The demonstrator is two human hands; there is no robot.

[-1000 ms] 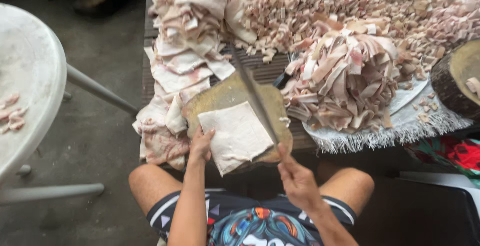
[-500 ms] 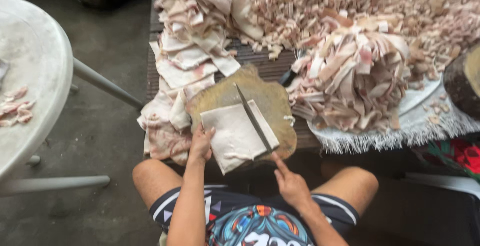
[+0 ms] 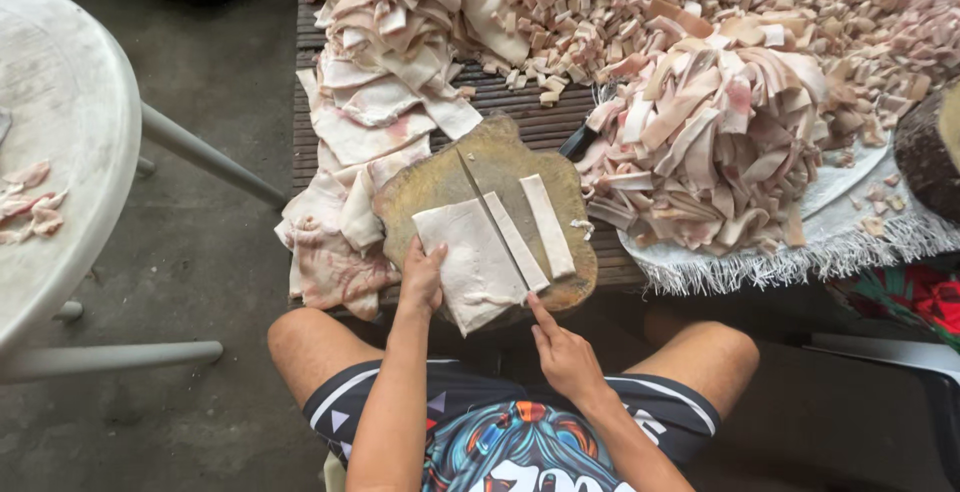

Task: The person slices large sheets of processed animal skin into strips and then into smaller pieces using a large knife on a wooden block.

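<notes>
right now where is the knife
In the head view the knife lies blade-down across the pale sheet on the round cutting board, centre frame, held by the right hand, with two cut strips just to its right.

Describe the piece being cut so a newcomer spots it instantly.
Find the round wooden chopping board at the slatted table's near edge. On it lies a flat pale sheet, pinned by the left hand. Unlike the two narrow strips beside it, it is wide and uncut.
</notes>
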